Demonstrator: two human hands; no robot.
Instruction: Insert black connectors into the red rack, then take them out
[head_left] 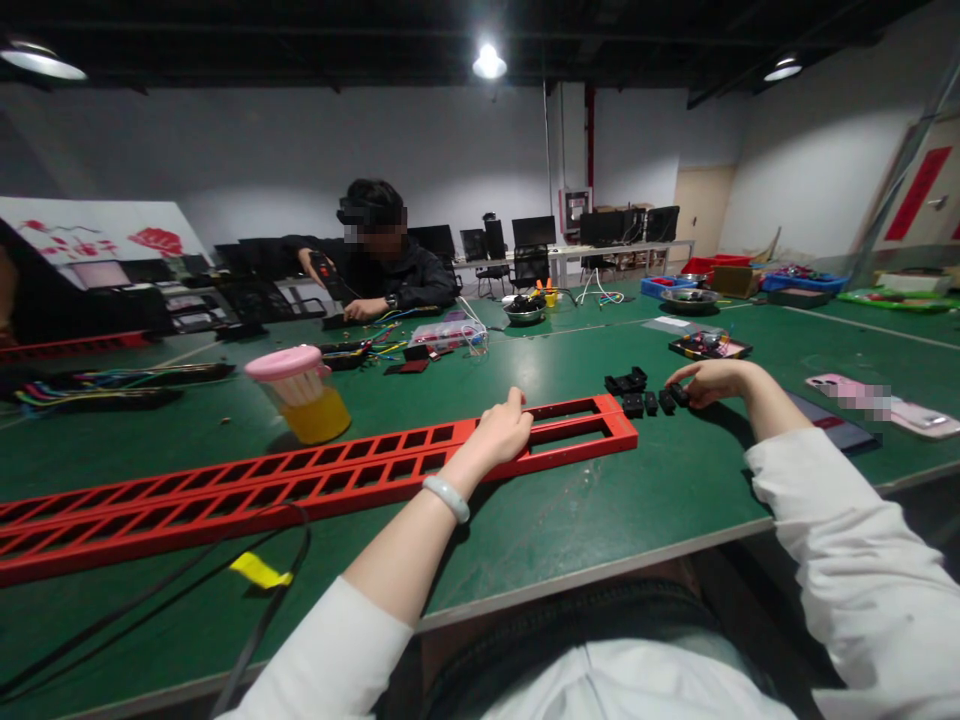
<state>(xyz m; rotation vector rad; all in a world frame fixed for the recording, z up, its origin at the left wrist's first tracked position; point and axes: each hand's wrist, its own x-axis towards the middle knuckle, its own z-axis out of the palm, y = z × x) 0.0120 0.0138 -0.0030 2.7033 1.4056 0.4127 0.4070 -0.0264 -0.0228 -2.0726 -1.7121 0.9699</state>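
A long red slotted frame (427,490) lies across the green table (555,540) in front of me. My left hand (501,432) rests on it near its right end, fingers curled down over the rails. To the right, my right hand (712,382) has its fingers closed on a small black block (678,394) at the table surface. Several similar black blocks (634,404) sit in a row beside it, just past the end of the frame. Part of the held block is hidden by my fingers.
Behind the frame stands a pink-lidded cup (300,392) with yellow contents. A black cable (292,570) and yellow tape (259,570) are at front left. A pink phone (877,402) and small tray (709,345) lie right. Across the table, a person (397,265) holds a dark tool.
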